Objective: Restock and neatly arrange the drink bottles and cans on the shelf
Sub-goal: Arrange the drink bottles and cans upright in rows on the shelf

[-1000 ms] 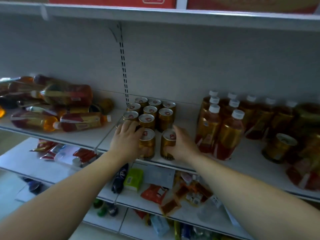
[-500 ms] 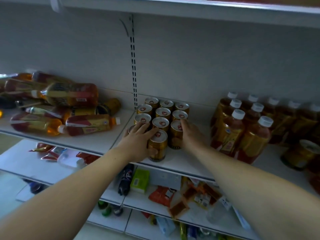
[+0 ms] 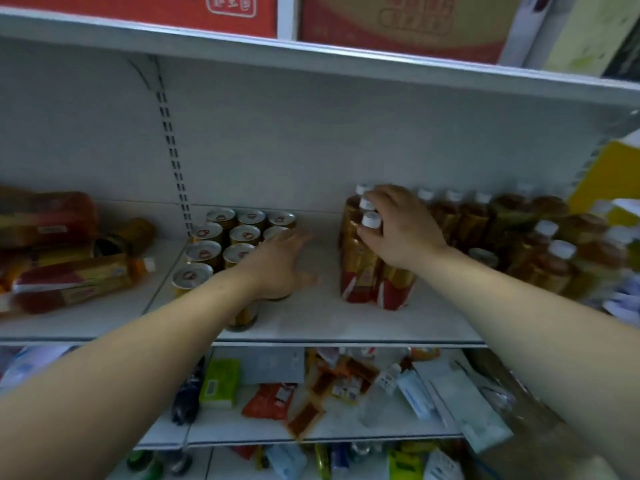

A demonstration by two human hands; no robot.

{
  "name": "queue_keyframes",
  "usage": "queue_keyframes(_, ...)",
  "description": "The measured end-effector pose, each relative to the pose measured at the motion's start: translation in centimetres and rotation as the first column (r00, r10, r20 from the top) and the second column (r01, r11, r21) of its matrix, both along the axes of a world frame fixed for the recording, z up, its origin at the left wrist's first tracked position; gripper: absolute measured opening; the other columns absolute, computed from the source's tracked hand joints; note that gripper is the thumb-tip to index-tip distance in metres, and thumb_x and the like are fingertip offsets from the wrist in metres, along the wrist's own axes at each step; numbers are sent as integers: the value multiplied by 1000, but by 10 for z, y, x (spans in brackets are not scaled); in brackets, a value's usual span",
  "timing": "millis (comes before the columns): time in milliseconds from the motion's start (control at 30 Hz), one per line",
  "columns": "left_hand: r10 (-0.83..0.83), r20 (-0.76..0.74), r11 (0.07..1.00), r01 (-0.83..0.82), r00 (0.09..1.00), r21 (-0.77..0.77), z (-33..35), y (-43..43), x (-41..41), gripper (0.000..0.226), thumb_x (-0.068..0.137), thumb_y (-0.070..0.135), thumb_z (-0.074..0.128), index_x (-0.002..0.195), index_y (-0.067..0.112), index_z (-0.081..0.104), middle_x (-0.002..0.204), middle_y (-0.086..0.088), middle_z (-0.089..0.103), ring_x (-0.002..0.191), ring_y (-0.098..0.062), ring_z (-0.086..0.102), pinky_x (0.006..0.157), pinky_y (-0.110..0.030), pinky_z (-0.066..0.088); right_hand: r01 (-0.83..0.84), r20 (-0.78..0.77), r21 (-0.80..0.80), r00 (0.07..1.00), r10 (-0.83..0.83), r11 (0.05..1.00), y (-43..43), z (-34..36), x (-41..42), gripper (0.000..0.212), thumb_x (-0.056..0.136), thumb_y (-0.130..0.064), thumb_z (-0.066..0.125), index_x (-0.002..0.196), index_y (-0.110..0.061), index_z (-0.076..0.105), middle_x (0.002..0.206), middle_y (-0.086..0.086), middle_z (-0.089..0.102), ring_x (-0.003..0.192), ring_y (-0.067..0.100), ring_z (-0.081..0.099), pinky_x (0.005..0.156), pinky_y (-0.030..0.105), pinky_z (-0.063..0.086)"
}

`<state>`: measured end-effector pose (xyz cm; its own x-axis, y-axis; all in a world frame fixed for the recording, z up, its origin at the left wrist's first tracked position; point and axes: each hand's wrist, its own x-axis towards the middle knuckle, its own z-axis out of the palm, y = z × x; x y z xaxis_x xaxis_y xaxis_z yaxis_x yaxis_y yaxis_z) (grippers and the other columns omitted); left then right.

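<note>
**a:** ok so where are you at right now? looks like your right hand (image 3: 401,226) is sitting on top of the front bottles (image 3: 367,258), fingers curled down over the white caps (image 3: 371,220). i'm reading that as closed on the cluster by the tops, though how firmly you're squeezing i can't tell.

**b:** yeah, and your left hand (image 3: 280,265) is hanging flat and spread, fingers apart, gripping nothing. it's hovering over the near right corner of the cans (image 3: 221,244), in the bare patch of shelf (image 3: 322,320) between cans and bottles.

**a:** my guess is you're sliding those bottles toward the cans to close that gap. if so, caps are a sketchy handle: tall bottles pushed from the top are going to be tipping, not sliding. try dropping your fingers lower, below where they're resting now, onto the shoulders or labels.

**b:** agreed. and the left hand could be bracing the far side of the cluster, opposite your right palm, so nothing's toppling into the cans.

**a:** also watch what's behind and to the outside of your right wrist: more bottles (image 3: 550,261) standing close there. your forearm is passing right beside them.

**b:** the pile lying on its side (image 3: 69,271), way out past your left elbow, is waiting its turn.
</note>
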<state>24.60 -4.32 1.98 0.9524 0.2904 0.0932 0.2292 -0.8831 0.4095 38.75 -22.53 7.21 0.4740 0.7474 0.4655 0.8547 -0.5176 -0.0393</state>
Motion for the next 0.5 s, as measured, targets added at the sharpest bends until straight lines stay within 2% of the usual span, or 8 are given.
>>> queue_keyframes(133,-98,56,995,97,994,10,2,-50,44,90,77,55,64,149,29,18,157,-7,19,143,-28,18,115,-43,21,185,-79,-5,980,-185,983,-66,-5,34,60,88,-43,58,138,-14,44,142,11,45,131,31,37,105,38,30)
queue_keyframes(267,-131,131,986,115,983,124,11,-86,89,97,70,62,59,150,29,14,158,-5,12,145,-26,11,116,-50,14,311,-178,-83,930,-322,947,-124,-23,71,69,89,-47,56,145,-14,33,148,12,35,135,31,30,108,38,27)
queue_keyframes(400,-110,305,964,27,946,266,12,-115,123,87,77,59,59,148,28,19,156,-2,19,144,-22,7,114,-49,2,326,-284,-203,883,-374,923,-157,-48,106,66,90,-45,53,143,-13,32,143,15,37,130,35,34,103,38,30)
queue_keyframes(500,20,202,961,-75,979,265,9,-126,142,84,78,66,51,148,34,16,157,3,12,145,-21,1,112,-57,-2,263,-302,-291,887,-349,920,-155,-63,127,64,91,-37,51,145,-9,28,143,15,34,131,34,31,108,39,29)
